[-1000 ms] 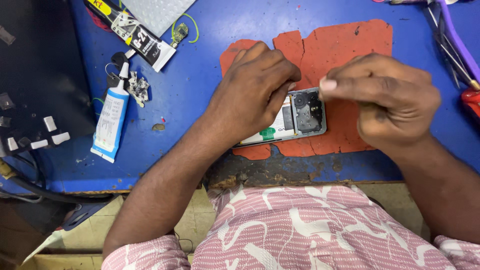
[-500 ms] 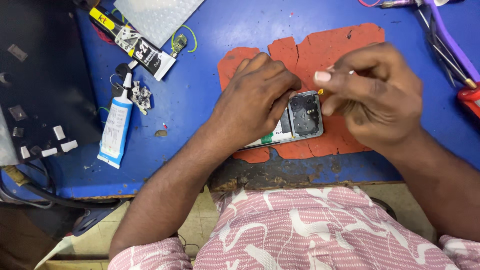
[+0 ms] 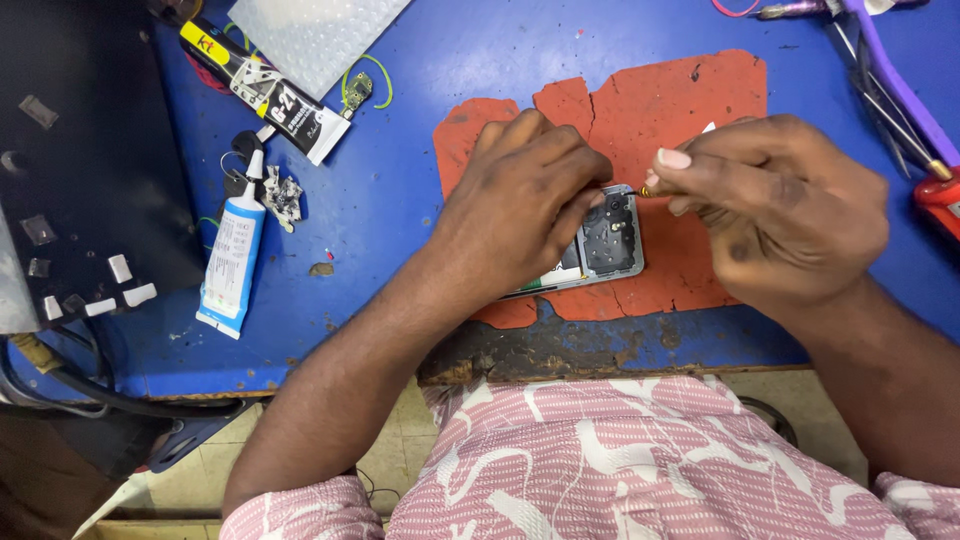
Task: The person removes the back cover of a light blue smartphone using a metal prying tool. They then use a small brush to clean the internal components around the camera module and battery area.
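Phone (image 3: 605,245) lies opened, dark inner parts exposed, on red mat (image 3: 690,110)

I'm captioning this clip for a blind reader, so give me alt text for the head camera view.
A person's left hand presses down an opened phone lying on a torn red mat, while the right hand pinches a thin metal tool at the phone's upper end. On the blue workbench to the left lie a white glue tube and a black-and-yellow tube.

The left hand (image 3: 525,200) covers most of the opened phone (image 3: 605,240). The thin tool (image 3: 655,190) pinched in the right hand (image 3: 780,210) is mostly hidden. The purple tool (image 3: 895,80) runs off the top edge.
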